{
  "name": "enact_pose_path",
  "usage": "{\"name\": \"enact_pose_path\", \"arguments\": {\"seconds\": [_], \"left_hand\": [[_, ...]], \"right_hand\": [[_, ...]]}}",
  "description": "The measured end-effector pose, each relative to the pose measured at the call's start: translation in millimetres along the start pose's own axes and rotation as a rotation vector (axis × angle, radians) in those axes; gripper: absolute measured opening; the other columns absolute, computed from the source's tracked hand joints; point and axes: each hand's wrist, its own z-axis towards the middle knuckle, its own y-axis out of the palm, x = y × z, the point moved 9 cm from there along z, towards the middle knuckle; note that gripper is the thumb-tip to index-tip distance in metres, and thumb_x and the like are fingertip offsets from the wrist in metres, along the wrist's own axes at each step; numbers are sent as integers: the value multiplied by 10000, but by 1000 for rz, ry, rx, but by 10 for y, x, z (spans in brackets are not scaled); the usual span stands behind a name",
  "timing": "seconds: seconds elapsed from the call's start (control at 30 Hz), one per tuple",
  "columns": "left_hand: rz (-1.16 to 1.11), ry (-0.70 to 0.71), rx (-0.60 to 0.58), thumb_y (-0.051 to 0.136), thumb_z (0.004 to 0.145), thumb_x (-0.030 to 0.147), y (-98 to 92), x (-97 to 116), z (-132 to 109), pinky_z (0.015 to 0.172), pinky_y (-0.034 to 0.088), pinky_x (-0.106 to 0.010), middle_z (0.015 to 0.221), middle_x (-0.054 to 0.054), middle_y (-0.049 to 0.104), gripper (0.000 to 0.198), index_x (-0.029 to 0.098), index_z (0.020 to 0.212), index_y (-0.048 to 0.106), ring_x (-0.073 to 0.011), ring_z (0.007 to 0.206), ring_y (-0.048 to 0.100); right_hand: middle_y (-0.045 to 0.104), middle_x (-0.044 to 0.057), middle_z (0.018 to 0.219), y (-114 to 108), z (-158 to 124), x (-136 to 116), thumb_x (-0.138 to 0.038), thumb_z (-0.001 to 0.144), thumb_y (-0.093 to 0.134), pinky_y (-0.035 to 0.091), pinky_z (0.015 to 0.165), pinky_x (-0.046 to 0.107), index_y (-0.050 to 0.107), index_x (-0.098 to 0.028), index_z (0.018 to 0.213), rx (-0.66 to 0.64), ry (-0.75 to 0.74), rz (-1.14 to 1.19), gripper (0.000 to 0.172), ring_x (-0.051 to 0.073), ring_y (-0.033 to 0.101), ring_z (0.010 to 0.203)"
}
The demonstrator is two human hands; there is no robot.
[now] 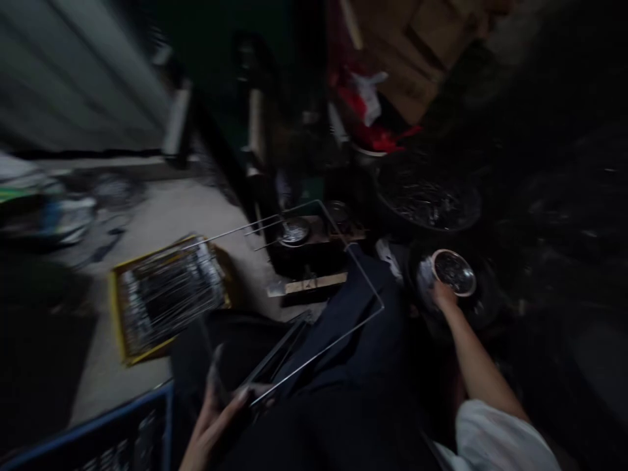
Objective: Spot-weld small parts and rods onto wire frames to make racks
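Wire frame (324,351), thin bent metal rod, runs from the left hand (216,418) at the bottom of the view up across the person's dark trousers (363,327). Near end of the rod meets the left hand's fingers and appears gripped; blur hides the exact hold. Far part of the frame passes over a black stand (299,261) carrying a round metal pan (294,230).

Hands well apart. Right hand (444,296) holds a round dish (454,273) by its lower edge, tilted, pale rim showing, above a round black tub (483,307). White sleeve (495,438) covers the upper right arm. Black basin (426,203) with glinting contents sits just beyond the dish. Past it lie red plastic scraps (375,111) and cardboard (407,46), poorly lit.

Wooden slat (309,284) lies just in front of the stand, on a concrete floor (161,222). Yellow crate (118,314) packed with wire racks stands on the floor left of the frame. Blue crate (88,425) sits at lower left. Corrugated panel (73,72) fills the upper left, blurred.
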Motion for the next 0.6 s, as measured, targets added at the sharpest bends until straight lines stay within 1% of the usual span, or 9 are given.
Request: {"name": "enact_pose_path", "arguments": {"seconds": [0.07, 0.13, 0.23, 0.3, 0.4, 0.47, 0.5, 0.57, 0.6], "left_hand": [[-92, 29, -8, 734, 764, 466, 62, 80, -136, 773, 552, -368, 851, 32, 776, 1080, 405, 1526, -30, -257, 799, 714], [-163, 63, -37, 713, 802, 431, 110, 152, -160, 757, 541, -356, 837, -6, 772, 1053, 372, 1530, -45, -257, 803, 715], [-218, 91, -74, 705, 828, 383, 88, 189, -135, 721, 527, -334, 857, -51, 763, 1052, 337, 1533, -74, -250, 792, 708], [-233, 93, -104, 687, 848, 363, 64, 182, -133, 729, 519, -332, 875, -61, 758, 1027, 338, 1532, -79, -234, 774, 698], [-231, 105, -148, 658, 873, 324, 64, 215, -146, 742, 515, -331, 859, -64, 755, 1007, 314, 1532, -104, -217, 746, 691], [-231, 119, -175, 646, 881, 306, 84, 262, -135, 717, 517, -329, 845, -66, 753, 1008, 299, 1528, -127, -220, 732, 692], [-232, 125, -187, 643, 881, 299, 96, 284, -117, 710, 520, -333, 847, -68, 753, 1013, 295, 1526, -137, -225, 738, 695], [-232, 145, -201, 648, 873, 283, 114, 318, -62, 707, 532, -347, 853, -72, 753, 1030, 290, 1523, -151, -238, 756, 701], [-232, 157, -203, 656, 865, 275, 118, 329, -30, 709, 538, -355, 851, -73, 754, 1043, 286, 1523, -154, -242, 761, 704]], "right_hand": [[684, 283, 1069, -62, 10, -71, -134, 778, 594, 490, 834, 452, 712, -124, 990, 6, -41, -42, 242, 376, 658, 1057], [724, 222, 964, -173, 11, -146, -116, 734, 604, 513, 778, 430, 727, -166, 940, 33, -100, 22, 245, 347, 697, 947], [737, 111, 784, -444, -163, -258, -189, 679, 656, 537, 622, 366, 742, -224, 855, 21, -207, 414, 199, 285, 708, 732], [727, 75, 730, -706, -459, -335, -294, 653, 710, 530, 537, 337, 756, -240, 841, 9, -253, 677, 201, 256, 686, 640], [738, 69, 777, -1111, -1124, -576, -376, 611, 786, 540, 547, 309, 772, -260, 860, 22, -328, 825, 276, 224, 681, 639], [744, 86, 811, -1247, -1601, -923, -409, 649, 790, 557, 573, 326, 775, -264, 916, -50, -423, 814, 305, 231, 692, 659], [749, 96, 861, -1279, -1826, -1165, -421, 679, 782, 571, 615, 338, 776, -263, 932, -94, -508, 787, 299, 241, 704, 710], [750, 107, 971, -1273, -2240, -1746, -447, 700, 782, 579, 788, 384, 782, -258, 946, -181, -771, 714, 311, 280, 711, 898], [743, 105, 1038, -1168, -2433, -2052, -456, 680, 804, 557, 882, 415, 770, -259, 1021, -289, -920, 646, 395, 299, 694, 989]]}}
